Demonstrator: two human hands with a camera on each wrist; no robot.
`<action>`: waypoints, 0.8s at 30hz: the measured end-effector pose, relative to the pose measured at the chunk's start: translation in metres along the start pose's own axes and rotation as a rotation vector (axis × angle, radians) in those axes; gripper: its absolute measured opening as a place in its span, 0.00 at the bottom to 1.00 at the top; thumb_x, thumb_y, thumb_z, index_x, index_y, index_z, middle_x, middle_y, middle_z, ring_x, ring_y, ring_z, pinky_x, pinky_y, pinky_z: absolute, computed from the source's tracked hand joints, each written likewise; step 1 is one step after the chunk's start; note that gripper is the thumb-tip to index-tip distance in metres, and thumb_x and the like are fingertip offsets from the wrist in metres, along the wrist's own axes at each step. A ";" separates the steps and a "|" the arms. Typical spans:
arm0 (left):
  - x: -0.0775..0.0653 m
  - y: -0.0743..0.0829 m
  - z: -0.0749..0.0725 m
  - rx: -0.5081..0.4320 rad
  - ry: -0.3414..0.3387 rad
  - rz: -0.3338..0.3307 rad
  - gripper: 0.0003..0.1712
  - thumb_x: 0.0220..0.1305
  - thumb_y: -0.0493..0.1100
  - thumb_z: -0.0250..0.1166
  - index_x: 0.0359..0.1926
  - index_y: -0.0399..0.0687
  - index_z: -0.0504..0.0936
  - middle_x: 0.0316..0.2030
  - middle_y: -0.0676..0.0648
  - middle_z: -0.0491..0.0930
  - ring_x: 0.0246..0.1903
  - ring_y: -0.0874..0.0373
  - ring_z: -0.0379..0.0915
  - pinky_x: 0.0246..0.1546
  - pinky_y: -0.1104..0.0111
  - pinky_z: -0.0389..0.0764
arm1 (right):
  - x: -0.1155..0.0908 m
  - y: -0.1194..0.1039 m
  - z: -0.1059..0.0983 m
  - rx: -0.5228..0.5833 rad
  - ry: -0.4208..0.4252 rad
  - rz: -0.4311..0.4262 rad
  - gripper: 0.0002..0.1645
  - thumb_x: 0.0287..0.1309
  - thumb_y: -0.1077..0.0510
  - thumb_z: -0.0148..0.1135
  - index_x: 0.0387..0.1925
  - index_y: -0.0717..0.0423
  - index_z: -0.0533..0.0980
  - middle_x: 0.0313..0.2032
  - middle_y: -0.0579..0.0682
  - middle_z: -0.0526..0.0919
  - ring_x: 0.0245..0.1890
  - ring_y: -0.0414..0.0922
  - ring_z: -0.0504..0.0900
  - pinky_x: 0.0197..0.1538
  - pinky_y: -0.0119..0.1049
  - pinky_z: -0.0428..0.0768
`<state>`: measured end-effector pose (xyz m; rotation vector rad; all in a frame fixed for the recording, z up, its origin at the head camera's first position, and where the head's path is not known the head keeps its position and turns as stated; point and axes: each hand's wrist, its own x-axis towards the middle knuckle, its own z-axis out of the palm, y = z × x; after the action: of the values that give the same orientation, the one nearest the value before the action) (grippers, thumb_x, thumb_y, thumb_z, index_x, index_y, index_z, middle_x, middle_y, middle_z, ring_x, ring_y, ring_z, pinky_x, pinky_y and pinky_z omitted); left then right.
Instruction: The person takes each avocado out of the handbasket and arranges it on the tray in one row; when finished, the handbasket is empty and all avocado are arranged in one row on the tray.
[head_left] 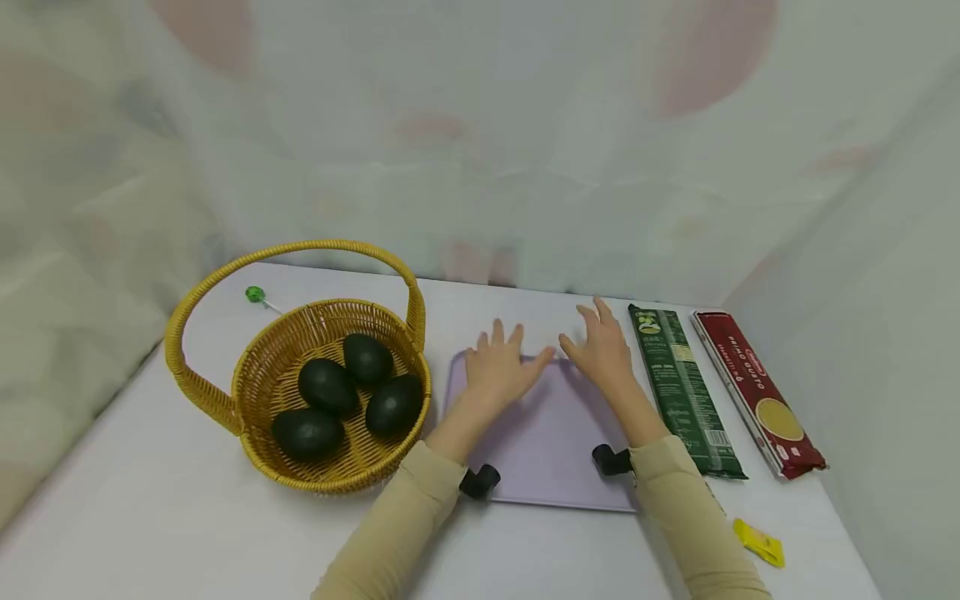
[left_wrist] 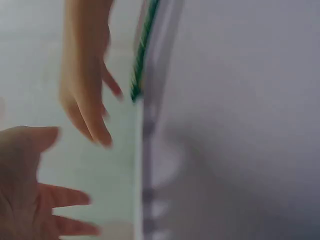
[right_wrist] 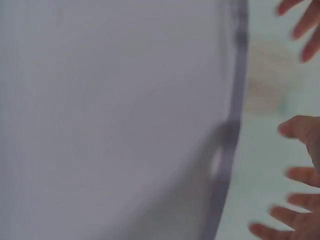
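Left hand (head_left: 497, 367) and right hand (head_left: 603, 350), empty, over the far edge of the tray (head_left: 555, 433).
Fingers spread wide, thumbs inward; the tray lies below and to the near side of the fingertips, its long axis hard to judge, neither hand clearly nearer.

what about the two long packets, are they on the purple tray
No, the green packet and the red packet both lie on the white table, right of the purple tray.
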<state>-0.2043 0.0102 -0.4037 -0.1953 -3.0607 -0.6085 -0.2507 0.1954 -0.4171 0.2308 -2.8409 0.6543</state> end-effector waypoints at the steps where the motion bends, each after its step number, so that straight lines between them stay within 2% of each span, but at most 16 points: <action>1: -0.011 0.002 -0.004 -0.006 -0.048 0.045 0.44 0.66 0.74 0.44 0.73 0.55 0.63 0.72 0.38 0.57 0.66 0.38 0.60 0.61 0.41 0.66 | -0.002 -0.003 -0.002 0.030 -0.023 -0.024 0.37 0.62 0.47 0.63 0.67 0.59 0.67 0.70 0.62 0.60 0.66 0.64 0.62 0.57 0.65 0.72; 3: -0.033 0.001 -0.015 -0.047 -0.109 0.161 0.38 0.68 0.70 0.50 0.69 0.52 0.70 0.67 0.41 0.67 0.62 0.43 0.67 0.57 0.46 0.73 | -0.005 -0.009 -0.005 0.082 -0.064 -0.071 0.28 0.62 0.51 0.62 0.60 0.61 0.74 0.64 0.62 0.70 0.60 0.62 0.71 0.54 0.60 0.76; 6: -0.065 -0.013 -0.036 -0.212 -0.136 0.324 0.29 0.68 0.62 0.57 0.62 0.53 0.78 0.60 0.48 0.77 0.58 0.52 0.73 0.56 0.54 0.77 | -0.011 -0.020 -0.008 0.143 -0.095 -0.166 0.20 0.63 0.54 0.63 0.53 0.60 0.79 0.55 0.59 0.79 0.52 0.57 0.79 0.50 0.53 0.80; 10: -0.101 -0.048 -0.070 -0.493 -0.131 0.447 0.19 0.69 0.56 0.60 0.55 0.56 0.83 0.51 0.60 0.81 0.51 0.61 0.76 0.52 0.62 0.79 | -0.017 -0.038 -0.013 0.258 -0.129 -0.280 0.14 0.62 0.57 0.64 0.48 0.59 0.82 0.48 0.56 0.83 0.45 0.54 0.83 0.43 0.48 0.85; 13: -0.123 -0.079 -0.096 -0.598 -0.073 0.491 0.16 0.69 0.51 0.62 0.56 0.59 0.82 0.50 0.61 0.81 0.48 0.63 0.78 0.48 0.64 0.81 | -0.022 -0.053 -0.018 0.337 -0.193 -0.306 0.12 0.62 0.58 0.64 0.46 0.58 0.82 0.47 0.52 0.84 0.44 0.50 0.84 0.44 0.45 0.85; 16: -0.141 -0.110 -0.123 -0.618 0.070 0.577 0.19 0.67 0.39 0.65 0.59 0.54 0.80 0.52 0.55 0.81 0.49 0.59 0.78 0.49 0.67 0.81 | -0.026 -0.069 -0.022 0.395 -0.273 -0.301 0.11 0.62 0.58 0.64 0.46 0.55 0.83 0.46 0.48 0.85 0.44 0.47 0.83 0.46 0.43 0.85; 18: -0.151 -0.127 -0.143 -0.606 0.221 0.644 0.21 0.63 0.33 0.66 0.57 0.47 0.81 0.52 0.49 0.82 0.50 0.57 0.78 0.52 0.70 0.79 | -0.028 -0.080 -0.024 0.422 -0.322 -0.309 0.11 0.62 0.58 0.63 0.46 0.53 0.83 0.46 0.47 0.85 0.44 0.45 0.83 0.46 0.41 0.85; 20: -0.159 -0.142 -0.165 -0.584 0.384 0.686 0.17 0.62 0.32 0.67 0.53 0.38 0.83 0.49 0.46 0.83 0.49 0.57 0.79 0.50 0.73 0.78 | -0.028 -0.093 -0.025 0.448 -0.362 -0.336 0.10 0.62 0.59 0.63 0.45 0.51 0.83 0.45 0.46 0.85 0.44 0.43 0.83 0.46 0.39 0.84; 22: -0.166 -0.153 -0.187 -0.661 0.538 0.701 0.13 0.60 0.28 0.66 0.47 0.29 0.83 0.45 0.41 0.84 0.47 0.57 0.79 0.48 0.75 0.78 | -0.027 -0.107 -0.026 0.471 -0.395 -0.378 0.09 0.63 0.59 0.63 0.44 0.49 0.83 0.44 0.45 0.85 0.44 0.42 0.83 0.45 0.37 0.85; 24: -0.170 -0.163 -0.206 -0.781 0.666 0.685 0.09 0.59 0.25 0.64 0.41 0.21 0.82 0.42 0.39 0.85 0.44 0.56 0.80 0.47 0.75 0.78 | -0.024 -0.121 -0.026 0.494 -0.423 -0.435 0.10 0.63 0.59 0.62 0.45 0.49 0.83 0.44 0.44 0.85 0.43 0.41 0.83 0.44 0.35 0.84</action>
<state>-0.0576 -0.2385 -0.2821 -0.7955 -1.8244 -1.3835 -0.1984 0.1025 -0.3502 1.1493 -2.7813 1.3127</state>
